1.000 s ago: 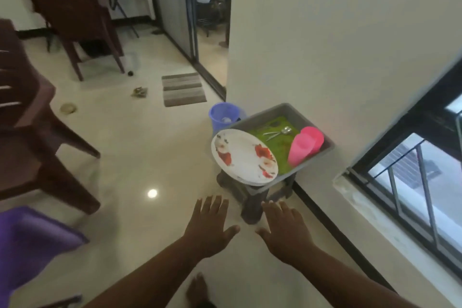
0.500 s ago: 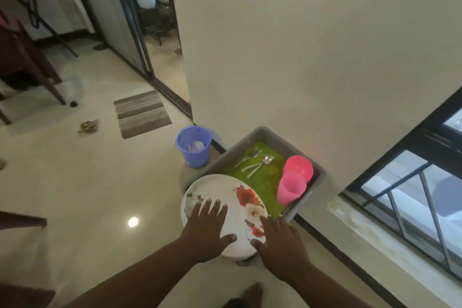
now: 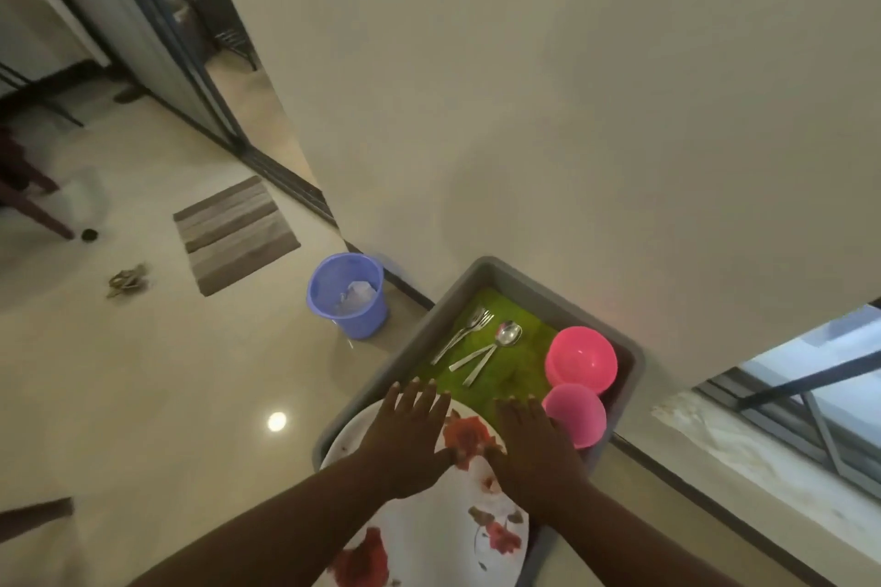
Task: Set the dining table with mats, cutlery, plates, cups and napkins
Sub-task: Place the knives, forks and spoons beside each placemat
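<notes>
Sitting right across the near end of the grey tub [image 3: 431, 324]: floral plate [image 3: 429, 534], blocking the way in from the bottom of the frame. Crowding the right side: two pink cups [image 3: 580, 360]. Lying mid-tub on the green mat [image 3: 519, 377]: forks [image 3: 465, 331] and spoons [image 3: 491, 350], open above. Hugging the wall [image 3: 548, 110] behind; purple bin [image 3: 348, 296] standing at left.

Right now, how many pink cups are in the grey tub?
2: one pink cup at the tub's right wall, the other nearer, beside the right hand. More may be hidden.
</notes>
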